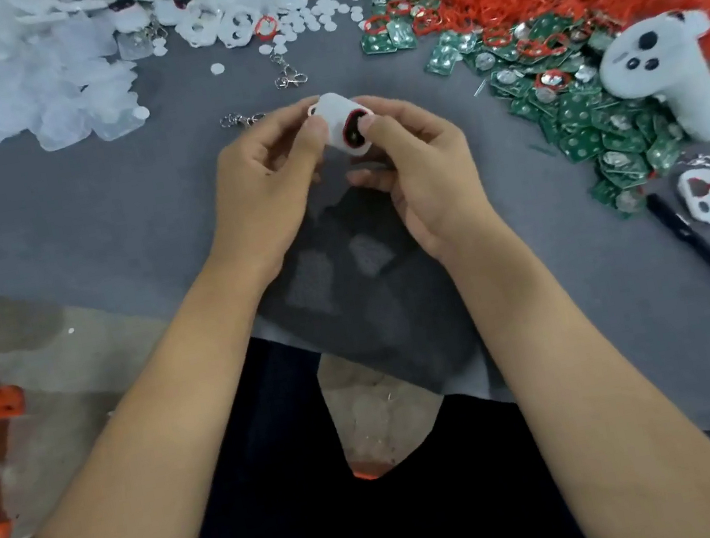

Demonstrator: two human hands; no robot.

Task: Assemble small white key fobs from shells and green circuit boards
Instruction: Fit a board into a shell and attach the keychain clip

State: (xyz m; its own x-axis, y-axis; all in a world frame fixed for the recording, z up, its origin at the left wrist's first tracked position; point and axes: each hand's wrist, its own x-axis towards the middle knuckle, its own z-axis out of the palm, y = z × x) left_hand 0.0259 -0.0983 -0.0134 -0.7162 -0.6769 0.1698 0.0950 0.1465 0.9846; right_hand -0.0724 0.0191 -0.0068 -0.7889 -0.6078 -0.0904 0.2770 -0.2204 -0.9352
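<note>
Above the grey counter [98,208], we see both hands' grip holding a white key fob [343,125], red-rimmed dark opening showing, left hand [268,184] and right hand [425,167] pinching it.

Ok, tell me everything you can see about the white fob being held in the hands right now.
The white fob is a small rounded piece, plastic by the look of it, held tilted above the grey table, not touching it. Its face shows a dark opening ringed in red, and a small loop sticks out at the upper left corner. The left hand pinches its left side; the right hand grips the right side, thumb pressing on the dark opening. Its back is hidden.
</note>
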